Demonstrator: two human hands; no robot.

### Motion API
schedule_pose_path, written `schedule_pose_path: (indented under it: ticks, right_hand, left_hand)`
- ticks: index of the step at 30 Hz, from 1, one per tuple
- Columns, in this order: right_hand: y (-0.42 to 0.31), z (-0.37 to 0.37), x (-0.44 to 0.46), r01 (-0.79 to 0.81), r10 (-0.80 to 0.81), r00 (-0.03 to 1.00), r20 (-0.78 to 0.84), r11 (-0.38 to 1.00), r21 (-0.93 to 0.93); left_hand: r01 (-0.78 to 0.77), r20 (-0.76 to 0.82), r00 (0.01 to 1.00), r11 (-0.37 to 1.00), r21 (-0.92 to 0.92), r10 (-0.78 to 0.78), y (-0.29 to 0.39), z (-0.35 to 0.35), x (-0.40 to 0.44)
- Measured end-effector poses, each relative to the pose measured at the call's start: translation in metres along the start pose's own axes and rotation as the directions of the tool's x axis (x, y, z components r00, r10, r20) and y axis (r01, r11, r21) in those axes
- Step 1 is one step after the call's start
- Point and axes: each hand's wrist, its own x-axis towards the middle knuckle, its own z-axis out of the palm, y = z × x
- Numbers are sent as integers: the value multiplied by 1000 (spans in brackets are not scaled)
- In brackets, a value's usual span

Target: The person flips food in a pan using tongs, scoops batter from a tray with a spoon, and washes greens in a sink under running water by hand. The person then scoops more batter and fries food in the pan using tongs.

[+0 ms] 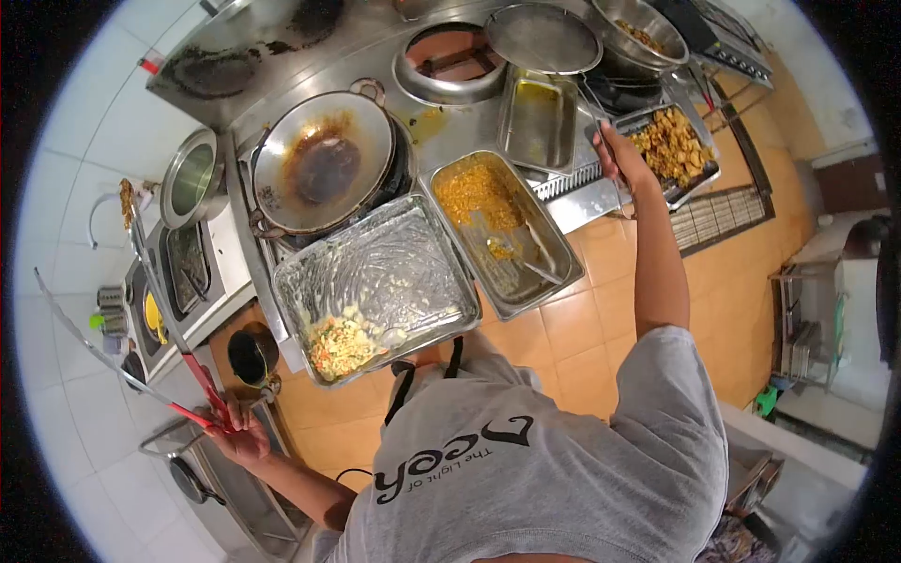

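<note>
The left hand (241,436), at the lower left of the frame, grips the red-handled tongs (202,383) near the point where the handles converge; the two metal arms stand spread toward the left edge, and the upper tip carries brown residue. The right hand (615,155), at the upper right, is closed around the handle of a round mesh strainer (544,38). The strainer head is located at the top of the frame and overlaps the upper end of a rectangular oil tray (538,131); contact between the two cannot be determined. Just beside the right hand, a dark-rimmed tray (695,185) contains browned food pieces (671,143). Between the hands, near the centre, a deep rectangular pan (511,293) holds orange crumbly food (479,192) and a utensil. Adjacent on its left, a wide shallow tray (404,267) with a whitish film holds a heap of chopped food (343,347) in its lower left corner. A two-handled wok (282,178), browned at its base, is positioned above this tray. Farther out, a metal pot (194,178) stands left of the wok, a ring burner (413,83) sits at top centre, and a metal bowl (657,58) occupies the upper right.
</note>
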Motion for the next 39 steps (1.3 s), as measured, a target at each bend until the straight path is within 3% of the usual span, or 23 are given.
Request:
schedule_pose_path:
  ticks: [3, 5, 9, 15, 18, 22, 23, 24, 26, 27, 28, 29, 31, 34, 37, 39]
  right_hand:
    - [0, -4, 49, -70, 64, 997, 53, 991, 117]
    - [4, -6, 74, -55, 53, 998, 30, 996, 70]
    - [-5, -9, 115, -38, 38, 999, -11, 999, 10]
    - [-24, -14, 189, -67, 68, 998, -13, 995, 74]
    - [-34, -5, 207, -10, 10, 999, -48, 1000, -9]
    - [-39, -2, 245, -38, 47, 995, -86, 994, 98]
    - [-25, -21, 284, -19, 20, 997, -80, 1000, 15]
    - [-25, -26, 295, 8, -5, 999, -48, 998, 67]
    - [-27, -30, 310, 51, -55, 998, 17, 984, 173]
    - [-29, -34, 321, 48, -40, 997, -59, 989, 142]
    - [-31, -35, 331, 22, -5, 997, -72, 971, 238]
    - [-31, -57, 355, -109, 103, 994, 45, 977, 183]
    - [-33, -62, 368, -60, 54, 998, 42, 983, 176]
    - [-32, -74, 371, -60, 57, 997, -55, 997, -56]
    - [-40, -62, 323, -96, 96, 995, -18, 995, 12]
    - [-65, -32, 260, -68, 0, 962, -273, 968, -240]
  left_hand:
    - [10, -42, 999, 999, 43, -9, 2, -17, -26]
    - [70, -61, 996, 991, 112, -64, 6, 22, -29]
    - [67, -301, 953, 952, 297, 27, 6, -10, -63]
    - [197, -382, 922, 931, 307, -69, -5, 15, -80]
    - [321, -551, 828, 892, 320, -100, -8, 10, -89]
    - [358, -453, 878, 842, 404, -156, -25, 19, -79]
    - [367, -439, 882, 831, 418, -169, -29, 26, -74]
    - [375, -425, 886, 821, 430, -182, -33, 34, -69]
    - [421, -478, 854, 814, 400, -206, -43, 63, -49]
    - [442, -514, 832, 811, 384, -210, -47, 73, -43]
    - [444, -527, 823, 820, 362, -213, -46, 70, -45]
    - [443, -544, 813, 829, 342, -210, -43, 60, -50]
    - [448, -577, 791, 835, 320, -203, -37, 53, -59]
    - [452, -571, 793, 832, 321, -210, -33, 49, -56]
    - [444, -532, 818, 829, 341, -219, -35, 43, -52]
    - [451, -577, 801, 796, 403, -161, -37, 46, -48]
